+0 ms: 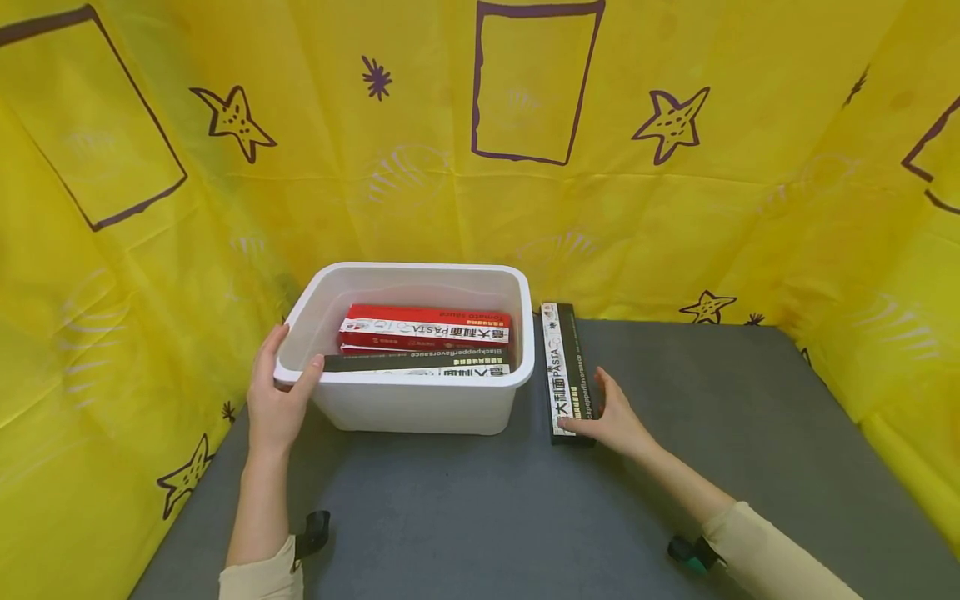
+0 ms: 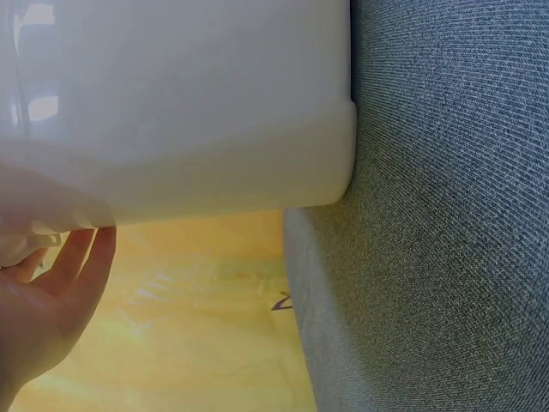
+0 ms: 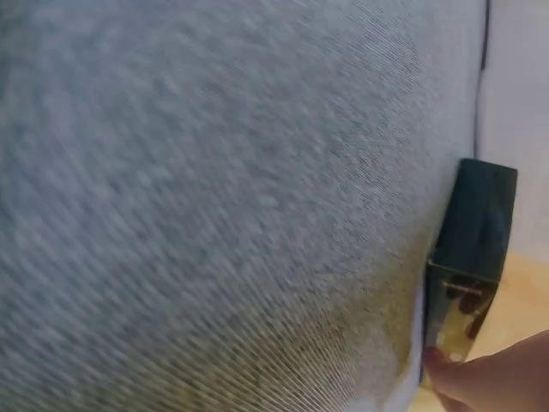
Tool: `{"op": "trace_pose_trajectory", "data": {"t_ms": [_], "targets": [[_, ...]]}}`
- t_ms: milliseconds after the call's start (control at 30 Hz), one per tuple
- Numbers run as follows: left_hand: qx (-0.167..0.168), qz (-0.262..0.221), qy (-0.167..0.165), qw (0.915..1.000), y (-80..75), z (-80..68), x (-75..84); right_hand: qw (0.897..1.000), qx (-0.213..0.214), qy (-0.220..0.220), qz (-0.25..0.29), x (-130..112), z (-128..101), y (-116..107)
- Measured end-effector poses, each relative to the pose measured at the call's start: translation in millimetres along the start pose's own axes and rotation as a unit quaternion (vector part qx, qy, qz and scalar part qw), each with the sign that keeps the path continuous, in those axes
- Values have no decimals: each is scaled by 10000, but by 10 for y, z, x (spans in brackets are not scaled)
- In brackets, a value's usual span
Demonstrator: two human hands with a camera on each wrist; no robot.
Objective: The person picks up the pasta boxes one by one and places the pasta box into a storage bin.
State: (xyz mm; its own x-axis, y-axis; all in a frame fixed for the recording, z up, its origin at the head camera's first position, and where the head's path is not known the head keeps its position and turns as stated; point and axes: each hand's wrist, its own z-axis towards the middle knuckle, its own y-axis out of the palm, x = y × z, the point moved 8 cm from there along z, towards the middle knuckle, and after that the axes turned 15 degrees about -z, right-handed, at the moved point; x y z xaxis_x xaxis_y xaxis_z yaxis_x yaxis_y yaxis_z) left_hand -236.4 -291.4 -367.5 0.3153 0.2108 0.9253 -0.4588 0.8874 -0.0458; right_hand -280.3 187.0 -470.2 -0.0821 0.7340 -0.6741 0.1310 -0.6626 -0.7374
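Observation:
A white plastic tub point(image 1: 420, 408) stands at the back of the table, left of centre. My left hand point(image 1: 281, 392) grips its left front corner, thumb over the rim and fingers along the outer wall; the left wrist view shows these fingers point(image 2: 94, 257) against the tub. Inside lie red pasta boxes point(image 1: 427, 325) and a black pasta box point(image 1: 420, 364). To the tub's right, another black pasta box point(image 1: 558, 358) lies lengthwise on the table. My right hand point(image 1: 615, 421) holds its near end, the thumb across the top and the fingers at the right side.
The grey table point(image 1: 450, 508) runs up to a yellow cloth point(image 1: 420, 208) with drawn stars and frames, which hangs at the back and both sides. A dark strapped device point(image 1: 313, 533) sits on the left wrist, and a similar one point(image 1: 692, 552) on the right.

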Motion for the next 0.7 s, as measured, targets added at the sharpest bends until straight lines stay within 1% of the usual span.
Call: {"op": "trace_pose_trajectory", "data": {"t_ms": [133,300,467,700], "targets": [[-9,-14,-7,10000,0,1,-1,9992,-30,238,-327,37,-30,67],[-7,-28,-23,10000,-1,-1,-1,9969,7,289,-729,59,-31,138],[-25,-28,-29,10000,8,-1,0,9957,162,183,-894,53,-19,153],[15,-20,1,10000,3,-1,4,9946,343,-124,-970,8,-15,185]]}}
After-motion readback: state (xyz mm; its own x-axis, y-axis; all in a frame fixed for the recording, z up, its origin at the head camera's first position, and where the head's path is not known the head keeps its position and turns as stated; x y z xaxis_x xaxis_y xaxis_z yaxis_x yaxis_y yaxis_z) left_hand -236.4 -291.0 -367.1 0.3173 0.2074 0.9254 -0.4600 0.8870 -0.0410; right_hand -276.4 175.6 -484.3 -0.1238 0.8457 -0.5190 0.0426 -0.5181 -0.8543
